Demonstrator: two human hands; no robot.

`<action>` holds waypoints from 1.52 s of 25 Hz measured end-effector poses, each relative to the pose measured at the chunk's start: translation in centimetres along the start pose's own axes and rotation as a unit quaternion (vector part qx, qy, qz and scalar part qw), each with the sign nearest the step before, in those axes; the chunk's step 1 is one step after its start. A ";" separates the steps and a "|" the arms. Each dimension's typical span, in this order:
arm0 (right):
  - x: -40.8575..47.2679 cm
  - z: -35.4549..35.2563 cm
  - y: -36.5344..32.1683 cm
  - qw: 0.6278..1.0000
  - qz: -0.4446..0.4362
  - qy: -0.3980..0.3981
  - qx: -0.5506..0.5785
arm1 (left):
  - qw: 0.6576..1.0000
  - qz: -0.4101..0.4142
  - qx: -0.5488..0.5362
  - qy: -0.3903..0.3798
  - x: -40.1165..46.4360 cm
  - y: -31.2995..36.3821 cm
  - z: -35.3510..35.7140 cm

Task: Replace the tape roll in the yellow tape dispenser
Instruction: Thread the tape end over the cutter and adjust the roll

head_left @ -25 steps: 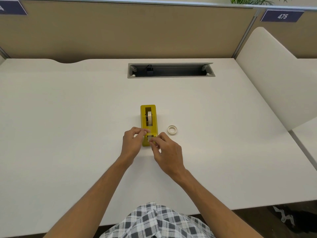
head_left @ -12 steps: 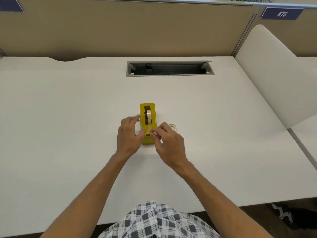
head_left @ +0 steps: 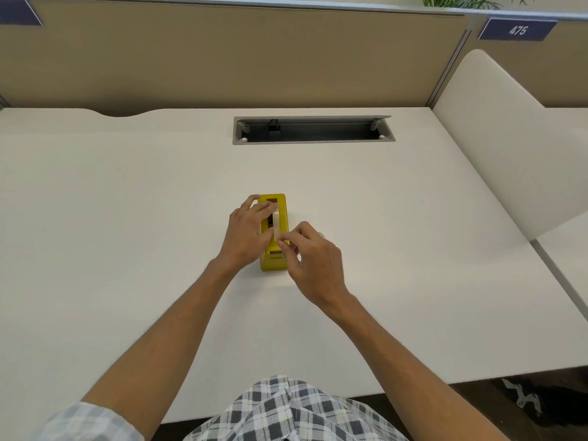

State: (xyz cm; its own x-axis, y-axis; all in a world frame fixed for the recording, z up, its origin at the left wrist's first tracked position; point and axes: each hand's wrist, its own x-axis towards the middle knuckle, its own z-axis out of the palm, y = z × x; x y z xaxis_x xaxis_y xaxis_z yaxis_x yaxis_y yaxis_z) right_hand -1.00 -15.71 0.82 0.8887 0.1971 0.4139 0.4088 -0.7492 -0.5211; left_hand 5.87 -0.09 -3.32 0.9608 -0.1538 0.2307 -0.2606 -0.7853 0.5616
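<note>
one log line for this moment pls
left hand: steadies yellow dispenser | right hand: pinches tape strip toward cutter end | dispenser: upright on desk

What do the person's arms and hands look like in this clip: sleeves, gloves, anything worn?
Both hands, left hand and right hand, are bare, with no gloves, rings or watch visible. Both forearms are uncovered. A pale checked sleeve shows at the left elbow, pushed up. No sleeve shows on the right arm within the frame.
</note>
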 end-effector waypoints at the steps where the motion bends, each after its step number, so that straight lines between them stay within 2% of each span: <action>1: 0.2 -0.1 0.0 1.000 0.002 -0.002 0.004 | 1.000 -0.001 -0.012 0.003 0.0 0.0 -0.1; 8: 2.9 -1.1 0.1 1.000 0.003 -0.008 -0.012 | 0.993 -0.041 -0.106 -0.031 0.0 0.2 -0.5; 12: 4.8 -1.3 0.6 0.999 0.000 -0.027 -0.029 | 0.985 -0.053 -0.163 -0.020 -0.1 0.4 -0.6; 17: 6.8 -0.9 1.2 0.998 -0.011 -0.042 -0.047 | 0.987 -0.070 -0.146 -0.004 0.1 0.7 -0.8; 30: 9.5 0.0 2.4 0.997 -0.013 -0.057 -0.048 | 0.979 -0.082 -0.185 0.019 0.0 0.5 -0.5; 38: 10.0 0.8 2.8 0.996 -0.004 -0.071 -0.053 | 0.979 -0.086 -0.183 0.007 0.3 0.3 -0.6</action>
State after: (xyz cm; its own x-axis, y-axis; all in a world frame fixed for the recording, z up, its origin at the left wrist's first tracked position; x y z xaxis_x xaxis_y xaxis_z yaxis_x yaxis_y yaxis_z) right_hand 9.18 -15.35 2.84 0.9094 0.2850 0.3030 0.3978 -0.8087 -0.4333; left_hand 5.99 -0.04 -2.61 0.9927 -0.0276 0.1178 -0.1144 -0.5312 0.8395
